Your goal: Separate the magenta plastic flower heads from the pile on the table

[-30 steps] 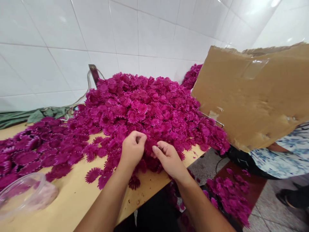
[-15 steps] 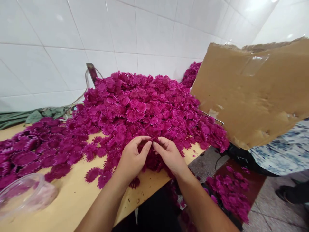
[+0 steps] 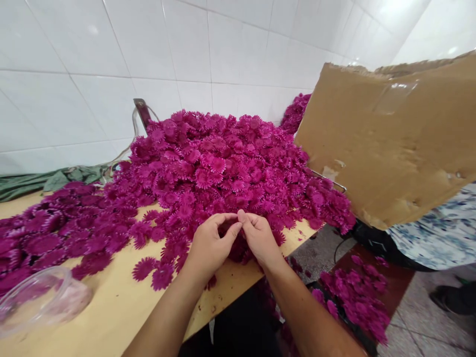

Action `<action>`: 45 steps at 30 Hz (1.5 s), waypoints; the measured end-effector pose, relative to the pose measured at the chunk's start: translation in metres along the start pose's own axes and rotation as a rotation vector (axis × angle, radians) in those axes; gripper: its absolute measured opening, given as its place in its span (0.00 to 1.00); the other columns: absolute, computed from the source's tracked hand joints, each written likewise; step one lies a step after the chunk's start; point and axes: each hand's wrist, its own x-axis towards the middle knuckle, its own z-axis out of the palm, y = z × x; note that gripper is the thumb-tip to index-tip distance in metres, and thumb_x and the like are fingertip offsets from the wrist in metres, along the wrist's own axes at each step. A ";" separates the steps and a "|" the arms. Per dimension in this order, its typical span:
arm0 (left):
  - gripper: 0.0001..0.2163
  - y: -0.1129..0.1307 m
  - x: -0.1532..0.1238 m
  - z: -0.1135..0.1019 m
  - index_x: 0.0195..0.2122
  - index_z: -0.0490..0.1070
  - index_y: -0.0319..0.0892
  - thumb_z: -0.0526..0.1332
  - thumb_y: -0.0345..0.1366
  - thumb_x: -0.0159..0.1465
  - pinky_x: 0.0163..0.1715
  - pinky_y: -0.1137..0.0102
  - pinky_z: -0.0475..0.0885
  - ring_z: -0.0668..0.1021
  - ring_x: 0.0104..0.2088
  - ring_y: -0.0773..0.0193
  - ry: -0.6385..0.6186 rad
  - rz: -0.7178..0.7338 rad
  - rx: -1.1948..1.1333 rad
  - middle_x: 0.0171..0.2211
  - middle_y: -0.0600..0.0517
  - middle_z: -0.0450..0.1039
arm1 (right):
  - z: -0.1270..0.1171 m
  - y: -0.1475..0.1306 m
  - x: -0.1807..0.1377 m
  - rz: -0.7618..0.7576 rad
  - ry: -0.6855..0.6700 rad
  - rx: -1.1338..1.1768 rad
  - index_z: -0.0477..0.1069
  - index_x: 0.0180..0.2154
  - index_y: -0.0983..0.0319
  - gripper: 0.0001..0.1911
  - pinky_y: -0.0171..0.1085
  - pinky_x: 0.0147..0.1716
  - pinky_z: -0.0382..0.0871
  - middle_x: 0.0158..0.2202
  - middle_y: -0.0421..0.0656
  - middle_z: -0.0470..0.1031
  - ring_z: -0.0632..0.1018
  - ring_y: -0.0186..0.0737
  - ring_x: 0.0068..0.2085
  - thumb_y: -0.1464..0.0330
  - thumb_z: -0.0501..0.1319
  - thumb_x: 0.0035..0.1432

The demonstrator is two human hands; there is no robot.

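Note:
A big heap of magenta fabric flower heads point(image 3: 223, 163) covers the back of the wooden table point(image 3: 111, 307). At the heap's near edge my left hand point(image 3: 210, 245) and my right hand point(image 3: 258, 238) meet fingertip to fingertip. Both have their fingers curled in a pinch, with magenta petals showing between and under them; what exactly they hold is hidden. A second, flatter spread of darker flower heads point(image 3: 55, 228) lies to the left.
A clear plastic container point(image 3: 40, 300) sits at the table's near left. A large cardboard sheet point(image 3: 390, 144) stands at the right, a person in patterned cloth point(image 3: 439, 233) behind it. More flowers point(image 3: 357, 297) lie on the floor at right. Green cloth point(image 3: 48, 178) lies by the tiled wall.
My hands have drawn together and lifted slightly from the heap's edge. The left hand's fist has loosened into a pinch touching the right fingertips.

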 end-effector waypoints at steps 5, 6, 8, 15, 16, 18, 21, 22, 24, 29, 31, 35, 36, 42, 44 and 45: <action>0.05 -0.001 0.006 -0.001 0.26 0.72 0.42 0.57 0.36 0.53 0.33 0.70 0.69 0.75 0.28 0.64 0.078 -0.060 -0.040 0.25 0.53 0.74 | -0.002 -0.006 -0.009 -0.033 -0.114 0.039 0.58 0.23 0.62 0.20 0.30 0.21 0.53 0.20 0.34 0.55 0.57 0.28 0.22 0.52 0.55 0.52; 0.05 -0.002 0.009 -0.003 0.25 0.70 0.42 0.58 0.36 0.52 0.31 0.70 0.68 0.74 0.27 0.65 0.120 -0.079 -0.058 0.24 0.54 0.73 | -0.003 -0.009 -0.011 -0.050 -0.135 0.024 0.59 0.24 0.62 0.18 0.31 0.23 0.55 0.21 0.34 0.56 0.58 0.28 0.23 0.54 0.56 0.52; 0.06 -0.009 0.017 -0.007 0.24 0.68 0.41 0.57 0.38 0.52 0.31 0.69 0.68 0.73 0.25 0.65 0.248 -0.131 -0.145 0.21 0.54 0.71 | -0.004 -0.014 -0.015 -0.089 -0.173 -0.006 0.61 0.25 0.63 0.15 0.31 0.26 0.58 0.23 0.36 0.60 0.61 0.29 0.25 0.58 0.58 0.52; 0.12 -0.026 0.030 -0.025 0.38 0.66 0.40 0.57 0.34 0.51 0.46 0.61 0.66 0.73 0.42 0.59 0.364 -0.055 -0.093 0.38 0.47 0.70 | -0.011 -0.013 -0.009 0.012 -0.061 0.085 0.66 0.30 0.61 0.11 0.32 0.27 0.62 0.25 0.37 0.64 0.66 0.31 0.26 0.62 0.62 0.44; 0.14 -0.024 0.027 -0.025 0.40 0.67 0.40 0.56 0.33 0.51 0.48 0.61 0.65 0.72 0.45 0.58 0.338 -0.016 -0.027 0.41 0.46 0.69 | -0.011 -0.012 -0.007 0.038 -0.035 0.103 0.66 0.31 0.61 0.12 0.32 0.26 0.62 0.24 0.36 0.64 0.65 0.31 0.25 0.62 0.62 0.43; 0.13 -0.016 0.018 -0.021 0.40 0.68 0.40 0.55 0.33 0.53 0.50 0.61 0.64 0.71 0.47 0.59 0.271 0.050 0.057 0.43 0.46 0.69 | -0.012 -0.012 -0.004 0.053 -0.016 0.107 0.67 0.31 0.62 0.13 0.31 0.24 0.60 0.22 0.36 0.64 0.64 0.30 0.24 0.62 0.62 0.43; 0.11 -0.005 0.006 -0.012 0.39 0.70 0.41 0.55 0.36 0.57 0.49 0.62 0.65 0.73 0.43 0.60 0.149 0.093 0.067 0.40 0.48 0.72 | -0.011 -0.012 -0.003 0.014 -0.026 0.056 0.65 0.24 0.63 0.12 0.30 0.22 0.56 0.20 0.35 0.61 0.61 0.28 0.23 0.60 0.60 0.45; 0.11 -0.002 0.004 -0.010 0.39 0.70 0.41 0.56 0.37 0.57 0.48 0.63 0.66 0.74 0.43 0.60 0.117 0.096 0.057 0.39 0.48 0.73 | -0.010 -0.012 -0.003 0.000 -0.015 0.027 0.63 0.21 0.63 0.13 0.30 0.21 0.54 0.19 0.35 0.60 0.59 0.28 0.22 0.60 0.60 0.45; 0.11 0.000 0.001 -0.004 0.39 0.71 0.41 0.57 0.38 0.56 0.46 0.64 0.67 0.75 0.42 0.60 0.071 0.085 0.020 0.39 0.48 0.73 | -0.009 -0.012 -0.003 -0.015 0.029 -0.038 0.60 0.19 0.62 0.16 0.30 0.20 0.50 0.17 0.34 0.56 0.56 0.27 0.21 0.59 0.60 0.45; 0.11 -0.001 0.002 0.002 0.37 0.73 0.40 0.58 0.37 0.54 0.41 0.65 0.70 0.77 0.37 0.61 -0.049 0.006 -0.146 0.36 0.49 0.76 | -0.008 -0.009 0.000 0.034 0.066 -0.044 0.54 0.16 0.61 0.22 0.31 0.19 0.46 0.16 0.32 0.49 0.52 0.26 0.20 0.53 0.59 0.46; 0.09 0.000 0.003 0.003 0.33 0.74 0.41 0.60 0.36 0.53 0.39 0.66 0.71 0.77 0.33 0.61 -0.048 -0.040 -0.168 0.32 0.50 0.77 | -0.008 -0.008 0.000 0.036 0.038 -0.008 0.54 0.16 0.61 0.24 0.31 0.19 0.46 0.16 0.33 0.49 0.52 0.27 0.20 0.51 0.56 0.47; 0.05 0.001 0.007 0.006 0.27 0.73 0.42 0.60 0.35 0.51 0.37 0.66 0.71 0.76 0.30 0.62 0.094 -0.081 -0.113 0.27 0.52 0.76 | -0.007 -0.009 -0.005 0.003 -0.067 0.023 0.61 0.22 0.62 0.20 0.31 0.21 0.51 0.19 0.35 0.56 0.57 0.28 0.22 0.51 0.57 0.48; 0.05 -0.001 0.009 0.006 0.27 0.72 0.42 0.59 0.35 0.51 0.36 0.66 0.71 0.76 0.30 0.62 0.138 -0.091 -0.102 0.26 0.52 0.76 | -0.007 -0.010 -0.008 0.005 -0.088 0.027 0.62 0.24 0.63 0.19 0.31 0.21 0.52 0.20 0.35 0.58 0.58 0.28 0.22 0.53 0.58 0.47; 0.05 -0.022 0.035 -0.014 0.28 0.63 0.41 0.54 0.37 0.55 0.41 0.63 0.71 0.76 0.30 0.64 0.479 -0.171 -0.325 0.26 0.52 0.73 | -0.010 -0.010 -0.018 0.036 -0.121 0.043 0.62 0.24 0.62 0.17 0.31 0.22 0.53 0.19 0.35 0.58 0.59 0.29 0.22 0.55 0.60 0.46; 0.06 -0.028 0.040 -0.024 0.32 0.64 0.40 0.56 0.35 0.53 0.45 0.61 0.69 0.76 0.36 0.62 0.500 -0.134 -0.228 0.33 0.49 0.73 | -0.013 -0.008 -0.016 0.041 -0.069 0.013 0.59 0.21 0.62 0.19 0.31 0.21 0.51 0.18 0.34 0.56 0.57 0.28 0.21 0.55 0.60 0.45; 0.09 -0.029 0.039 -0.026 0.35 0.66 0.40 0.58 0.34 0.52 0.47 0.61 0.67 0.75 0.40 0.61 0.480 -0.094 -0.140 0.38 0.47 0.72 | -0.015 -0.006 -0.014 0.040 -0.035 -0.007 0.58 0.20 0.62 0.19 0.30 0.21 0.50 0.17 0.34 0.54 0.56 0.28 0.21 0.54 0.60 0.45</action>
